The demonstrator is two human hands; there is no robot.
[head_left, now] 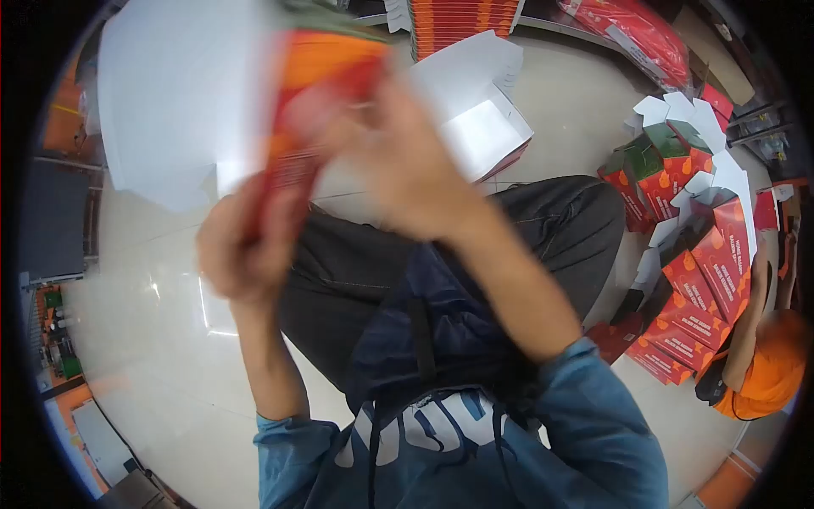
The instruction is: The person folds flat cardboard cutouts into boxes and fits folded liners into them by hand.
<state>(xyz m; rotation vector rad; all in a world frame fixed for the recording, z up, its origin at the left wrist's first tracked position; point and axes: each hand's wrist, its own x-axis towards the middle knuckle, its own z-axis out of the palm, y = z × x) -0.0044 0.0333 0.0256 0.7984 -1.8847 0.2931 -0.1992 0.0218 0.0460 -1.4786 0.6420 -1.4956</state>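
Note:
A red and orange cardboard box with a large white inner flap is held up before me, smeared by motion. My left hand is closed around its lower red end. Against the red side of the box lies my right hand; its fingers are too blurred to show their grip. Beyond my right hand, an open cardboard box rests on the floor, white inside and red outside.
I sit on the tiled floor with legs folded. Red printed boxes are piled at my right, beside upright green-topped boxes. A stack of red-orange cardboard stands ahead. A person in orange is at the far right.

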